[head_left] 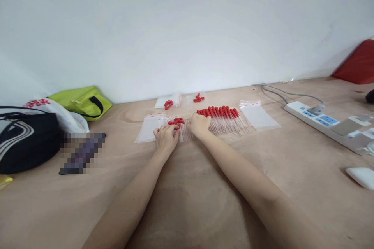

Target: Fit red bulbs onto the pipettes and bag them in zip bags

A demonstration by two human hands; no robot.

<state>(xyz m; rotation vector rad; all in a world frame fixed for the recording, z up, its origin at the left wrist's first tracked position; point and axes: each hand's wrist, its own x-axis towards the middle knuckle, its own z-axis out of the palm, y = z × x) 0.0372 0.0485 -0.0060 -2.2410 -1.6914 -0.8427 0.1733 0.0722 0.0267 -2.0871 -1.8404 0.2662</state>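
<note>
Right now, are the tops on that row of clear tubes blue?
No, the tops along the row beside the right hand are red.

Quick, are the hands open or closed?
Left hand: fingers bent by red caps; grip can't be told.
Right hand: curled beside red-topped tubes; grip hidden.

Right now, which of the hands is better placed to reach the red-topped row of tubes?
Right hand, probably: it's at the left end of the red-topped row. The left hand is farther off, by loose red pieces.
</note>
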